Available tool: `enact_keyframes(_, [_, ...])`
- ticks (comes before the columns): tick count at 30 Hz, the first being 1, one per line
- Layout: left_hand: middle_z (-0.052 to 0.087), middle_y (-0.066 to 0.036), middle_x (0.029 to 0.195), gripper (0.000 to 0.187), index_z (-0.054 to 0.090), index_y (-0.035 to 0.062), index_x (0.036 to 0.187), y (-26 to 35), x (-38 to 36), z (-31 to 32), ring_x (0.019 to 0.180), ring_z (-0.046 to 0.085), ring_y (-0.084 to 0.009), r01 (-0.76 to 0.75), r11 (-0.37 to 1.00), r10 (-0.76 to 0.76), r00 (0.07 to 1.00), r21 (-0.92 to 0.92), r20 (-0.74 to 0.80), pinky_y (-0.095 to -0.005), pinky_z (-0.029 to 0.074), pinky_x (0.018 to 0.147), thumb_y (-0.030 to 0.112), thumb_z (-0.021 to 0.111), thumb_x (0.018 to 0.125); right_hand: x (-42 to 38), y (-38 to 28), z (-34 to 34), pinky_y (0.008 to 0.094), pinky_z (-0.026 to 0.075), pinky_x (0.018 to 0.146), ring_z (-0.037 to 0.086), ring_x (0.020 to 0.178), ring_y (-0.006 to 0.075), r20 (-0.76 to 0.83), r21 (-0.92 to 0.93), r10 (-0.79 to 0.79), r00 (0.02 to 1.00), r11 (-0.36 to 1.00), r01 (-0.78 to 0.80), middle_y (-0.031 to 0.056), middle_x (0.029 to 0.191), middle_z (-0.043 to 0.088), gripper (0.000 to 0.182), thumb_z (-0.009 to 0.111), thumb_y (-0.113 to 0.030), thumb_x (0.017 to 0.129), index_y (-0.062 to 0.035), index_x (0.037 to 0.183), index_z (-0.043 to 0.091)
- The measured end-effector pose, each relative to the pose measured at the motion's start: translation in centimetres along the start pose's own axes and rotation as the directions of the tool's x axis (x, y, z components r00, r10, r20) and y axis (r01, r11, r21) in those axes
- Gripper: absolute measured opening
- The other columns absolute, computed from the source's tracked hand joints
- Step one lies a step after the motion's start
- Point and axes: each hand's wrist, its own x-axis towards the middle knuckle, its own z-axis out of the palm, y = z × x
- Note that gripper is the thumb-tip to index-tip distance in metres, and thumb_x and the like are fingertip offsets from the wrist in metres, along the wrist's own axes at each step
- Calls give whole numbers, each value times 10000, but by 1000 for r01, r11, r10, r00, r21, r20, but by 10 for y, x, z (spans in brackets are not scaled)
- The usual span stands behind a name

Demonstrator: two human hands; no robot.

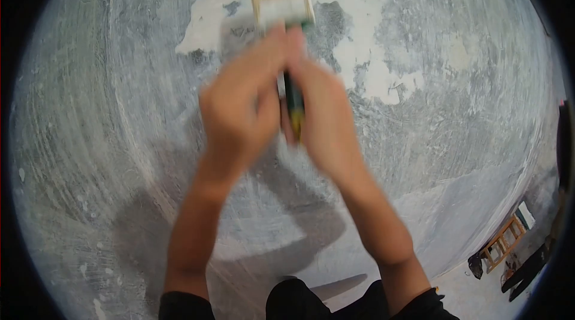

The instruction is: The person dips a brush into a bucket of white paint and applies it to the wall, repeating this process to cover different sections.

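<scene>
Both hands meet on one flat paintbrush (pixel 281 5), held upright with its pale bristles up against a grey wall (pixel 431 116). My left hand (pixel 239 95) is closed, its fingertips at the base of the brush head. My right hand (pixel 323 104) wraps round the dark green handle, whose yellow lower part shows below the fingers. Both hands are somewhat blurred. Behind and beside the bristles, white patches (pixel 362 50) of exposed surface or coating spread over the upper wall.
At the lower right, a small wooden ladder-like frame (pixel 504 244) stands on the pale floor (pixel 458 290), with dark items beside it. My dark-clothed knees (pixel 293 299) show at the bottom. Shadows of the arms fall on the wall.
</scene>
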Motion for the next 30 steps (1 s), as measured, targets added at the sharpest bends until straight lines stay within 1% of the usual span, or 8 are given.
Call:
enact_keyframes(2, [747, -100, 1175, 406, 745, 72, 1196, -44, 45, 14, 1087, 719, -224, 5, 999, -8, 998, -53, -55, -320, 566, 918, -73, 550, 871, 71, -1, -5, 295, 337, 424, 459, 437, 128, 73, -129, -210, 975, 967, 218, 44, 572, 513, 368, 424, -268, 1050, -10, 859, 602])
enact_keyframes(4, [744, -98, 1200, 365, 742, 69, 1208, -70, 67, 17, 1093, 716, -195, 45, 998, -45, 999, -34, -9, -309, 559, 937, -65, 563, 919, 123, 3, -4, 300, 370, 463, 468, 446, 140, 51, 13, -36, 998, 999, 35, 67, 588, 566, 480, 402, -315, 1055, -36, 704, 572])
enact_keyframes(6, [743, -81, 1209, 379, 751, 83, 1192, -86, 64, 24, 1068, 721, -181, 212, 977, -212, 973, 13, 88, -297, 559, 927, -72, 559, 904, 123, 23, 3, 286, 320, 431, 420, 428, 120, 14, 19, -28, 1000, 999, 27, 30, 569, 530, 408, 426, -300, 1048, -50, 763, 577])
enact_keyframes(7, [751, -95, 1182, 394, 748, 61, 1187, -86, 53, 25, 1028, 732, -178, 111, 992, -115, 991, 54, 68, -292, 565, 894, -91, 551, 881, 120, 31, 5, 273, 270, 399, 372, 410, 101, -18, 22, -24, 1000, 999, 24, -7, 549, 495, 338, 450, -285, 1041, -63, 823, 581])
enact_keyframes(14, [750, -135, 1145, 425, 755, 42, 1155, -1, -47, 7, 1039, 742, -258, 332, 942, -307, 914, -52, 266, -308, 582, 866, -137, 572, 815, -19, 74, -11, 240, 278, 383, 383, 409, 78, 68, 408, 371, 926, 837, -366, -21, 561, 475, 317, 426, -355, 1088, -104, 942, 552])
enact_keyframes(21, [747, -140, 1135, 391, 771, 25, 1092, 75, -133, -24, 1144, 696, -261, 576, 810, -434, 718, -114, 543, -332, 615, 889, -147, 598, 787, -141, 74, -18, 263, 308, 390, 426, 426, 117, 112, 480, 680, 725, 602, -639, 27, 576, 505, 313, 382, -361, 1113, -93, 1022, 516])
enact_keyframes(27, [732, -127, 1190, 403, 766, 34, 1108, 90, -136, -33, 1150, 694, -243, 597, 792, -412, 675, -126, 612, -332, 612, 885, -142, 622, 776, -154, 53, -31, 263, 314, 389, 429, 415, 133, 227, 391, 816, 532, 424, -817, 57, 569, 516, 270, 389, -347, 1107, -92, 1101, 476])
enact_keyframes(30, [740, -121, 1168, 371, 764, 27, 1076, 82, -107, -34, 1132, 704, -255, 377, 916, -270, 830, -135, 489, -345, 606, 893, -124, 631, 765, -137, 37, -31, 260, 317, 396, 429, 407, 120, 244, 315, 635, 733, 663, -679, 44, 548, 503, 281, 413, -329, 1104, -79, 1203, 491])
